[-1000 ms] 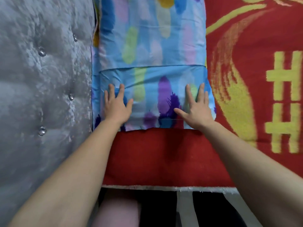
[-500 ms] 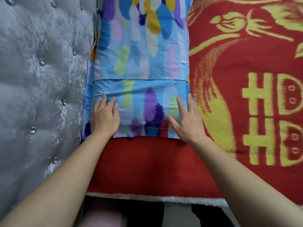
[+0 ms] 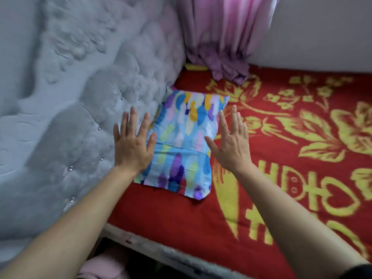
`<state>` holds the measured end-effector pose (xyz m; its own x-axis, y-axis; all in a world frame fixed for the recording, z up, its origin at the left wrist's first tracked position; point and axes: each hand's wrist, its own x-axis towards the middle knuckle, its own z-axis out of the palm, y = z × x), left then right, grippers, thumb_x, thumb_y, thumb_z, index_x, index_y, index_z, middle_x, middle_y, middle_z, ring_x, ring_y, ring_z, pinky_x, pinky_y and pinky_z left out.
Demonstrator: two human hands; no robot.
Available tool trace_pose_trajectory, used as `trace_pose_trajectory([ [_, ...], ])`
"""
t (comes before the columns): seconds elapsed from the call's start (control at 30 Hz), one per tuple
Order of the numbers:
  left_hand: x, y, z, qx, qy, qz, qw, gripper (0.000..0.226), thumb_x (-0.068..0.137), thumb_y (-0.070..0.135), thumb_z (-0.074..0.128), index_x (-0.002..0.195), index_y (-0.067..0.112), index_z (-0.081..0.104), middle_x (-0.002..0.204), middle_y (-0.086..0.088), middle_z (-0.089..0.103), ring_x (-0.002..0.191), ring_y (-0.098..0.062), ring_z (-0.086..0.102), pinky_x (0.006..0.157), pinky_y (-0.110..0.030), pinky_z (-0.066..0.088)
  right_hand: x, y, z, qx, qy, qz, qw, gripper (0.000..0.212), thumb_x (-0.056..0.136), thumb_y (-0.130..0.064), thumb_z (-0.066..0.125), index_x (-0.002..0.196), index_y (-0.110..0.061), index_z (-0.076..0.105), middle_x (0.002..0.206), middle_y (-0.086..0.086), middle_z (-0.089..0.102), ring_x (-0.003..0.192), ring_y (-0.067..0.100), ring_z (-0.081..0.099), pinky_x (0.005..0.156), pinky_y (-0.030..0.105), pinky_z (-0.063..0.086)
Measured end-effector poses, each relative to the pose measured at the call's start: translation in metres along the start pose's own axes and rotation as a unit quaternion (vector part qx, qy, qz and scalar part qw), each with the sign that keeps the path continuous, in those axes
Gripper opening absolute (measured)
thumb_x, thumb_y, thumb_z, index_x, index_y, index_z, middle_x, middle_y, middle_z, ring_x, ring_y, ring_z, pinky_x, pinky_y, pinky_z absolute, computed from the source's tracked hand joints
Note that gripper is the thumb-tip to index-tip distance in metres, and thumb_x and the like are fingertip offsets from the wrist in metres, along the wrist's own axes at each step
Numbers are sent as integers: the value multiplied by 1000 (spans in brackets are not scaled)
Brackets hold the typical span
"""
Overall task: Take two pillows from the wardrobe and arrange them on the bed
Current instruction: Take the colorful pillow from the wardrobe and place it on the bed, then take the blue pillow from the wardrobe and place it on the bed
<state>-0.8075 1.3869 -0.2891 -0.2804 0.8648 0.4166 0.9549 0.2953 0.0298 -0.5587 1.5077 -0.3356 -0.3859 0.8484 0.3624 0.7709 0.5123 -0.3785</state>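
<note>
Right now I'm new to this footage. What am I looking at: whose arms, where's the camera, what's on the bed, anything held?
There is no robot here. These are a person's two bare arms, filmed by one wide-angle camera worn on the person's head, looking forward and down, so the picture is curved at the edges.

The left hand and the right hand are both open with the fingers spread. Neither grips anything. They are raised at the two sides of a pillow with a blue, multicoloured cover.

The pillow lies flat on the red and yellow blanket that covers the bed, up against the grey tufted headboard on the left. A pink curtain hangs at the far corner, its end bunched on the bed.

Only one pillow is in view, so the second is not on the part of the bed that shows.
</note>
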Motion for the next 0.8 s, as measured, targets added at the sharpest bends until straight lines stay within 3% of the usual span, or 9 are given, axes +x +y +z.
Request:
trace_pose_trajectory([
  [0.13,22,16,-103,40,69,5,997,60,97,45,38,149,16,33,159,-21,19,145,-42,20,112,-64,21,30,-17,-96,-10,85,-45,995,85,89,-62,49,156,-19,20,164,20,9,150,38,17,119,54,21],
  [0.37,12,42,-247,79,174,-25,981,61,98,48,34,151,19,28,160,-19,17,147,-38,16,114,-61,17,30,-55,-219,9,171,-100,980,88,90,-64,46,157,-25,6,166,15,-2,152,35,8,122,55,13],
  [0.57,-87,58,-298,66,209,-66,973,62,98,50,30,153,22,22,162,-16,11,149,-35,9,115,-62,16,-31,-101,-257,7,146,-151,978,91,90,-63,49,157,-24,1,166,13,-7,153,32,1,123,54,10],
  [0.8,-238,66,-338,144,214,-82,963,64,99,53,26,155,23,13,163,-16,5,150,-34,1,116,-63,10,-137,-159,-278,12,121,-277,953,88,90,-64,46,158,-25,4,166,14,-4,153,33,4,123,53,11],
])
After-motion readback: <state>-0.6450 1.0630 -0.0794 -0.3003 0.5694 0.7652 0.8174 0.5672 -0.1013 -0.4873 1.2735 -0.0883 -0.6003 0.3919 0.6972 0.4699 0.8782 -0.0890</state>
